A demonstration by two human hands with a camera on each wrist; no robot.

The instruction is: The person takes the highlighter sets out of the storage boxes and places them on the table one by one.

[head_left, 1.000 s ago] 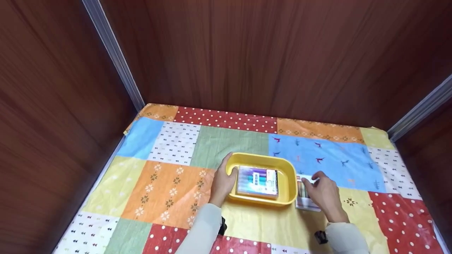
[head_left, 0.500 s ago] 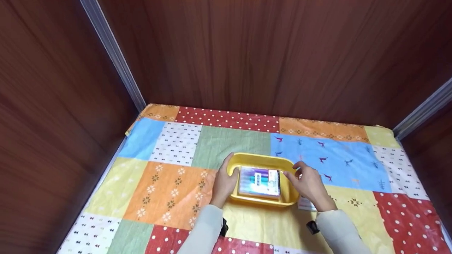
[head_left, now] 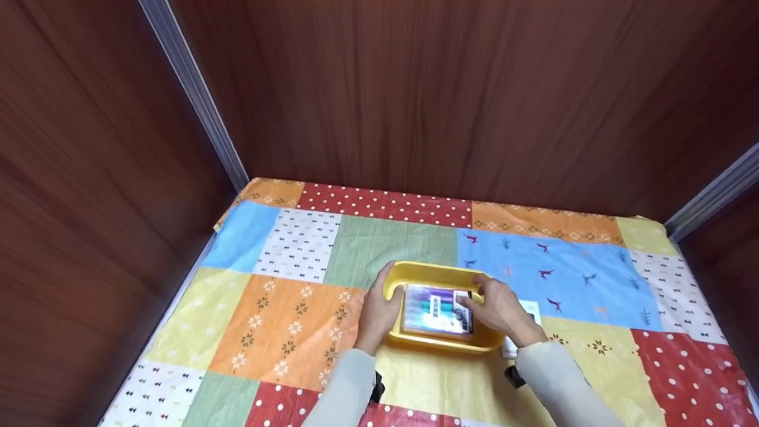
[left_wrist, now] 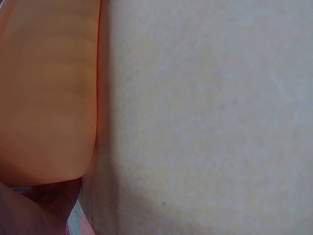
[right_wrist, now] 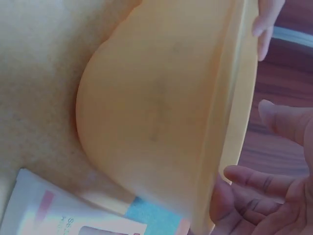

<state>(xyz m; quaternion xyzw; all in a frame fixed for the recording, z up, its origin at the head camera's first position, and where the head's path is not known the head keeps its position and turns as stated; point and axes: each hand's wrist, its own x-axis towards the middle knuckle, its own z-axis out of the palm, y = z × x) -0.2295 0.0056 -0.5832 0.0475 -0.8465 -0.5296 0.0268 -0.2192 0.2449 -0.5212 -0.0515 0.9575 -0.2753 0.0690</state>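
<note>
A yellow plastic bin (head_left: 436,270) stands on the cloth in the head view. Inside it lies a clear flat pack of coloured pens (head_left: 437,309), with purple to teal stripes and a white label. My left hand (head_left: 379,311) grips the bin's left end, thumb over the rim and fingers along the outside. My right hand (head_left: 501,308) reaches over the right rim, thumb above the pack's right end. In the right wrist view its fingers (right_wrist: 264,181) are spread at the rim, with nothing seen between them and the thumb. The left wrist view shows the bin's side wall (left_wrist: 49,98) close up.
A white flat pack (head_left: 529,308) lies just right of the bin, partly under my right wrist; its printed corner (right_wrist: 49,210) shows in the right wrist view. A patchwork cloth (head_left: 284,320) covers the table. Dark wood panels (head_left: 415,107) enclose the back and sides.
My right hand has moved left from the pack beside the bin, over the bin's right rim, to the pack inside. My left hand has kept its grip on the bin.
</note>
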